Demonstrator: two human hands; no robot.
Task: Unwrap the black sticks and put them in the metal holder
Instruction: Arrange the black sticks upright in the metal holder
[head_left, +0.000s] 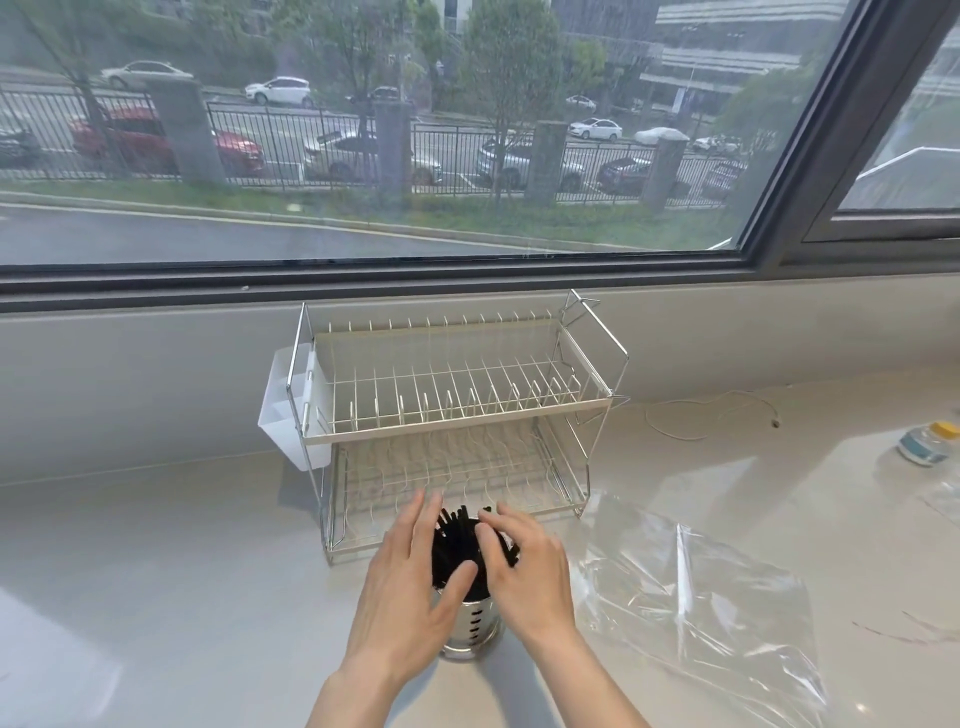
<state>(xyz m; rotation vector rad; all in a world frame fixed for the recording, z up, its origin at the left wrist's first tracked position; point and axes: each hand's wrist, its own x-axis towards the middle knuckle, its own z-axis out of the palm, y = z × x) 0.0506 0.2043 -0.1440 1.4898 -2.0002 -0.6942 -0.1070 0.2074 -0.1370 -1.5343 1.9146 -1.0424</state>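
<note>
A bundle of black sticks (457, 551) stands upright in the perforated metal holder (474, 627) on the pale counter, their tops fanned out above its rim. My left hand (410, 587) rests against the left side of the bundle, fingers spread and thumb across the front of the sticks. On the right side, my right hand (524, 566) has its fingertips curled onto the sticks' upper ends. Both hands hide most of the holder's rim. The clear plastic wrapper (691, 597) lies empty and crumpled to the right of the holder.
A two-tier wire dish rack (452, 410) with a white side cup (291, 410) stands just behind the holder, below the window. At the far right lie a small yellow-capped bottle (930, 441) and a thin white cable (711, 410).
</note>
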